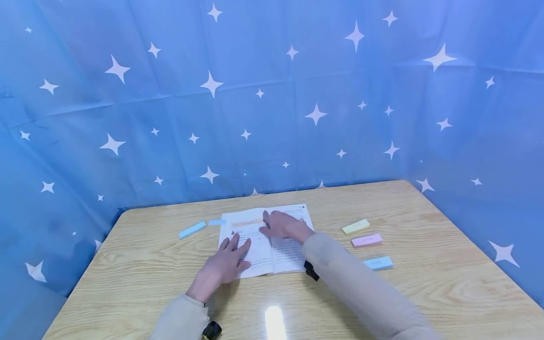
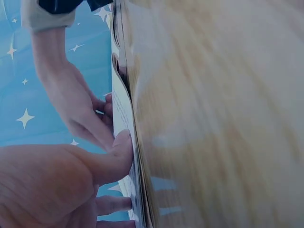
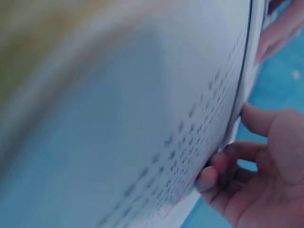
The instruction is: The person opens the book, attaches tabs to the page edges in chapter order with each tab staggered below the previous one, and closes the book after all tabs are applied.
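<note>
**Open book under both hands, sticky-note pads to either side**

Left to right on your wooden table [image 1: 140, 264]:

- Two blue pads [image 1: 192, 229], far left of the book, lying flat.
- Your left hand [image 1: 223, 267]: fingers straight and spread, pressing flat on the left page.
- Open book [image 1: 259, 255]: centre of the table, pages up.
- Your right hand [image 1: 282, 225]: resting on the right page near the spine, fingers loosely bent against the paper; whether they pinch a leaf you cannot tell.
- Yellow pad [image 1: 355, 226], pink pad [image 1: 367, 240], light-blue pad [image 1: 378, 263]: right of the book, well apart from it.
</note>
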`<move>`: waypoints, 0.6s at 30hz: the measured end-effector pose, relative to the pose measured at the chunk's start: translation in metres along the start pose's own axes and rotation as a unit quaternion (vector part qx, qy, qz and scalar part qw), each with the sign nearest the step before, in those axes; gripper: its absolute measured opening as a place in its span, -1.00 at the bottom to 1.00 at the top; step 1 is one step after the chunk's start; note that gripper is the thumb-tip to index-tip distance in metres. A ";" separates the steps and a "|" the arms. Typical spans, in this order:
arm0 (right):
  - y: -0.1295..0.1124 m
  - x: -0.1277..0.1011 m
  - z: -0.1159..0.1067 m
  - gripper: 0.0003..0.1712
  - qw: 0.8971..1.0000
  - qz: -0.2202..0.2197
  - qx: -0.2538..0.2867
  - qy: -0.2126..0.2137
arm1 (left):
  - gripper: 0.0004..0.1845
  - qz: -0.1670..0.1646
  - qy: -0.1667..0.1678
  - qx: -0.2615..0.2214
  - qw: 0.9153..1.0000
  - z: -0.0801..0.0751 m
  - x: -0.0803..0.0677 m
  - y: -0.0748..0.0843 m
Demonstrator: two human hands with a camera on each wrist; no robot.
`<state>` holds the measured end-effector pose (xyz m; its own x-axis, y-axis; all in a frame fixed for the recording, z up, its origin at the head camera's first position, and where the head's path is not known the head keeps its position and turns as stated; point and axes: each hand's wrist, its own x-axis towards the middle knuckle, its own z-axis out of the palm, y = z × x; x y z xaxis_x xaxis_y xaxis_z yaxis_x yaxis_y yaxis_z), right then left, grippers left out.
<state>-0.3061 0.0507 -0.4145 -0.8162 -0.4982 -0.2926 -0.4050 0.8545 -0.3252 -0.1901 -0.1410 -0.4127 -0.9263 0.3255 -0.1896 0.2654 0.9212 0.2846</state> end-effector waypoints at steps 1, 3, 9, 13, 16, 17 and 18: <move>-0.002 -0.005 0.001 -0.21 1.000 -0.007 -0.010 -0.005 | -0.39 -0.002 0.000 0.002 1.000 0.000 0.000 0.000; -0.007 -0.018 0.003 -0.23 0.999 -0.027 -0.046 -0.004 | -0.39 -0.006 -0.001 0.001 1.000 0.000 0.000 0.001; -0.026 -0.079 0.021 -0.17 0.992 -0.086 -0.088 -0.008 | -0.38 -0.009 -0.005 0.003 1.000 0.000 0.000 0.003; -0.036 -0.121 0.032 -0.10 0.987 -0.124 -0.106 -0.011 | -0.38 -0.011 -0.007 -0.002 1.000 0.001 0.000 0.004; -0.036 -0.140 0.033 -0.31 0.978 -0.158 -0.132 -0.013 | -0.38 -0.008 -0.003 -0.004 1.000 0.002 0.000 0.004; -0.034 -0.143 0.032 -0.43 0.975 -0.175 -0.133 -0.013 | -0.38 -0.006 -0.002 -0.005 1.000 0.002 0.000 0.003; -0.032 -0.144 0.029 -0.56 0.975 -0.190 -0.118 -0.012 | -0.38 -0.005 -0.001 -0.006 1.000 0.002 0.001 0.003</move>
<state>-0.1638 0.0911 -0.3883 -0.5804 -0.7856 -0.2143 -0.7616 0.6169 -0.1985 -0.1893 -0.1380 -0.4141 -0.9283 0.3171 -0.1941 0.2531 0.9215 0.2947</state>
